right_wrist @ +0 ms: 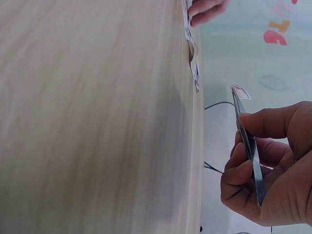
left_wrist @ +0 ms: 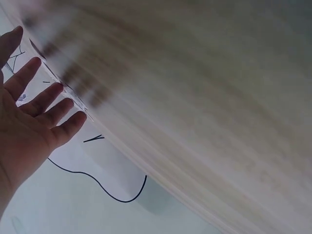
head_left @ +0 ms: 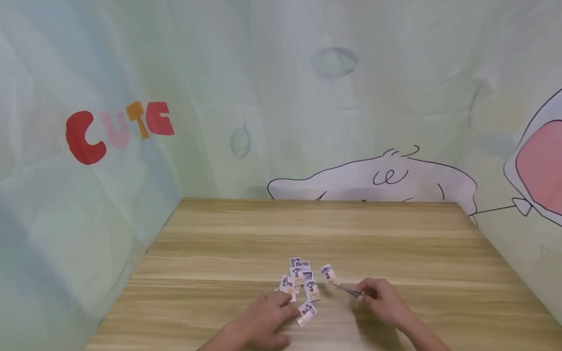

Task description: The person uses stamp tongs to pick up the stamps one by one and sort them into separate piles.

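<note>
My right hand (head_left: 383, 301) pinches a pair of metal tweezers (right_wrist: 249, 146) between thumb and fingers. At the tweezers' tips is a small stamp (head_left: 328, 275) with a white border, a dark picture and an orange lower part. In the right wrist view this stamp (right_wrist: 241, 92) appears raised off the table. My left hand (head_left: 268, 319) reaches over the table with fingers loosely extended, fingertips at a stamp (head_left: 287, 283) at the left of a loose group. Another stamp (head_left: 306, 313) lies tilted by its fingers. Overlapping stamps (head_left: 297, 275) lie just beyond, one more (head_left: 312, 290) toward the right hand.
The wood-grain table (head_left: 210, 248) has a back edge against a pale green cloth backdrop (head_left: 210, 73). On the left side of the cloth stand coloured letters (head_left: 85, 138). A cartoon animal drawing (head_left: 421, 178) shows behind the table, and a pink balloon shape (head_left: 542, 165) at the right.
</note>
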`<move>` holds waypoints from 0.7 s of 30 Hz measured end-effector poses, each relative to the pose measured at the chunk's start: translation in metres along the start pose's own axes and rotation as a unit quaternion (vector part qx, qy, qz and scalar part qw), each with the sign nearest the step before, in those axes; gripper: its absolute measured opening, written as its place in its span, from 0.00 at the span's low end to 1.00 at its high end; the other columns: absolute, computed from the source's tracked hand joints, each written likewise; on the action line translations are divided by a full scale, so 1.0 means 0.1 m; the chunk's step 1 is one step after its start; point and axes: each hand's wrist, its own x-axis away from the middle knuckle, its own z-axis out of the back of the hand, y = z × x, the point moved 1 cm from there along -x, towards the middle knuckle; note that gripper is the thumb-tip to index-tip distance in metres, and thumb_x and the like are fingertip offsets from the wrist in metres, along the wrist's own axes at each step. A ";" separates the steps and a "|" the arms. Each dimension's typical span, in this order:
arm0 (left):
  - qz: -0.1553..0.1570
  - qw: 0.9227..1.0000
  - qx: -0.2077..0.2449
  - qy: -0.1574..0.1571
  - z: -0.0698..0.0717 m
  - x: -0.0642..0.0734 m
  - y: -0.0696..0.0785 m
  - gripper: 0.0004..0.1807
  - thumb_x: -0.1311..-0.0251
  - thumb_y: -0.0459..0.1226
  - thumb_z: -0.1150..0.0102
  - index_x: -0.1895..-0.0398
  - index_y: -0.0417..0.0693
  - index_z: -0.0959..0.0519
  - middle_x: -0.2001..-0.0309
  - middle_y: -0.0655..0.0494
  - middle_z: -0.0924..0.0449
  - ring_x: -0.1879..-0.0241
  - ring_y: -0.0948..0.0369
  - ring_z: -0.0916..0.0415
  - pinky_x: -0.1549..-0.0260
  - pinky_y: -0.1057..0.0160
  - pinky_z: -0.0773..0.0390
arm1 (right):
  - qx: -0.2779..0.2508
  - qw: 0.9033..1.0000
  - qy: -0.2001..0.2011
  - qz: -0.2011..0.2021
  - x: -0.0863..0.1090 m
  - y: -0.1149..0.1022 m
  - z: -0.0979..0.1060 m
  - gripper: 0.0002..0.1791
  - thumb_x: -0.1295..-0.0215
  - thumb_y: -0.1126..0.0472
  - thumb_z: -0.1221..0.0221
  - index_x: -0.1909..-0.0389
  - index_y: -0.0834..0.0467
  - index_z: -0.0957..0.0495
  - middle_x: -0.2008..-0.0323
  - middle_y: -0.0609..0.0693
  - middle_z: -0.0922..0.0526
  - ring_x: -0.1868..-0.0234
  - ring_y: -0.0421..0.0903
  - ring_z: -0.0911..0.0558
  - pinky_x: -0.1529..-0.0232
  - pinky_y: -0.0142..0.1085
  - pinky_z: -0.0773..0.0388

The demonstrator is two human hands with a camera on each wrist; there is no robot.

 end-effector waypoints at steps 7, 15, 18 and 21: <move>0.024 1.000 0.001 -0.017 -0.01 0.01 -0.02 0.26 0.49 0.50 0.40 0.45 0.56 0.25 0.40 0.45 0.35 0.41 0.45 0.38 0.49 0.42 0.33 | 0.006 1.000 0.020 -0.020 -0.01 0.09 0.10 0.07 0.49 0.73 0.42 0.68 0.62 0.22 0.79 0.47 0.29 0.78 0.41 0.32 0.79 0.31 0.32; 0.067 0.997 0.018 -0.033 0.05 0.02 -0.05 0.26 0.46 0.50 0.42 0.44 0.52 0.26 0.37 0.43 0.38 0.38 0.46 0.41 0.43 0.44 0.39 | 0.012 0.996 0.053 -0.065 -0.02 0.15 0.23 0.08 0.49 0.74 0.42 0.68 0.63 0.22 0.79 0.48 0.28 0.76 0.44 0.32 0.77 0.33 0.33; 0.077 0.996 0.030 -0.038 0.05 0.03 -0.08 0.28 0.46 0.51 0.42 0.43 0.53 0.27 0.36 0.43 0.39 0.37 0.47 0.43 0.42 0.45 0.40 | 0.018 0.995 0.062 -0.072 -0.02 0.17 0.27 0.09 0.50 0.75 0.42 0.68 0.63 0.22 0.79 0.48 0.29 0.76 0.44 0.31 0.76 0.33 0.32; 0.078 0.995 0.038 -0.040 0.04 0.04 -0.10 0.29 0.48 0.52 0.41 0.41 0.56 0.28 0.36 0.44 0.40 0.37 0.47 0.43 0.43 0.44 0.39 | 0.017 0.994 0.066 -0.080 0.00 0.20 0.29 0.09 0.50 0.76 0.42 0.69 0.62 0.22 0.79 0.49 0.28 0.76 0.44 0.31 0.76 0.33 0.32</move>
